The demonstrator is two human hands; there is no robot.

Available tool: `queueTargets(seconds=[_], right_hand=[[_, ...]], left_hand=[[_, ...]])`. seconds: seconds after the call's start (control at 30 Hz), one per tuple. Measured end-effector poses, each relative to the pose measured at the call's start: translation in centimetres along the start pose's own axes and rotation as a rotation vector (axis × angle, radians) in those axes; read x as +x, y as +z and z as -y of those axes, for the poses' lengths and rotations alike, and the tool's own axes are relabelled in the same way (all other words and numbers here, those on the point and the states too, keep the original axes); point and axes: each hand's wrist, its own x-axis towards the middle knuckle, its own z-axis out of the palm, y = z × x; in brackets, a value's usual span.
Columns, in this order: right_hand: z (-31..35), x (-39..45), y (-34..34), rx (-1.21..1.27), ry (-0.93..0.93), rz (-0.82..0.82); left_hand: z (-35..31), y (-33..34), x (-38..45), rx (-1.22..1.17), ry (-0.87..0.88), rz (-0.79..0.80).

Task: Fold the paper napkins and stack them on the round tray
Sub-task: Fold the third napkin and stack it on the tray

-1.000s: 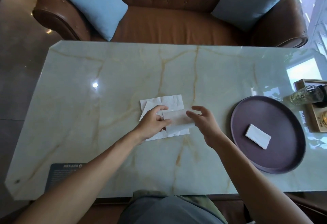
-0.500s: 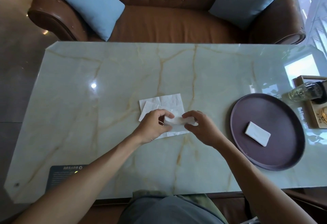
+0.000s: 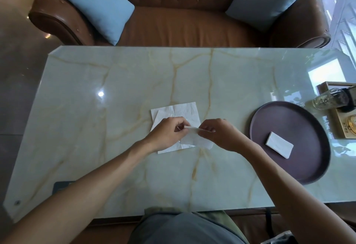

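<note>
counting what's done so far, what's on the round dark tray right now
One folded white paper napkin lies on the round dark purple tray, right of centre. Whether it is a single napkin or several stacked cannot be told.

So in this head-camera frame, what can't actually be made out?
- How many loose napkins lie on the table: both hands cover much of the pile.
- How many folds the held napkin has: the left hand and right hand hide its edges.
- Layers in the folded napkin on the round tray: too small.
- The wooden box: cut off by the right edge.
</note>
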Motion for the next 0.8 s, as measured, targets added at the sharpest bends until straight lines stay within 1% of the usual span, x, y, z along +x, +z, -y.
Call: queueTargets(seconds=[0.07, 0.17, 0.33, 0.47, 0.57, 0.6, 0.63, 0.7, 0.73, 0.8], right_hand=[[0.6, 0.1, -0.3, -0.021, -0.013, 0.023], [0.8, 0.1, -1.1, -0.050, -0.029, 0.023], [-0.9, -0.9, -2.5, 0.009, -0.042, -0.077], [-5.9, -2.6, -4.0, 0.080, 0.003, -0.145], [-11.7, -4.3, -4.5, 0.159, 0.086, -0.270], [-13.5, -5.0, -4.5, 0.219, 0.120, -0.303], [-14.9, -5.6, -4.4, 0.341, 0.147, -0.298], [-16.8, -6.4, -3.9, 0.743, 0.166, -0.194], [-17.7, -6.6, -3.5, 0.888, 0.170, -0.152], [-19.1, -6.8, -3.1, 1.010, 0.157, -0.115]], left_hand=[[-0.4, -0.1, 0.2, 0.024, 0.012, 0.022], [-1.0, 0.1, 0.7, -0.007, 0.025, 0.042], [-2.2, 1.1, 2.0, -0.019, 0.069, -0.003], [-3.1, 2.5, 3.8, -0.029, 0.058, 0.026], [-4.4, 4.5, 5.2, -0.012, 0.062, 0.096], [-5.0, 5.3, 5.8, -0.012, 0.059, 0.128], [-5.5, 6.2, 6.4, -0.012, 0.054, 0.161], [-6.8, 8.4, 7.6, -0.006, 0.058, 0.227], [-7.5, 9.5, 8.3, -0.005, 0.063, 0.261], [-9.0, 11.8, 9.7, -0.023, 0.071, 0.330]])
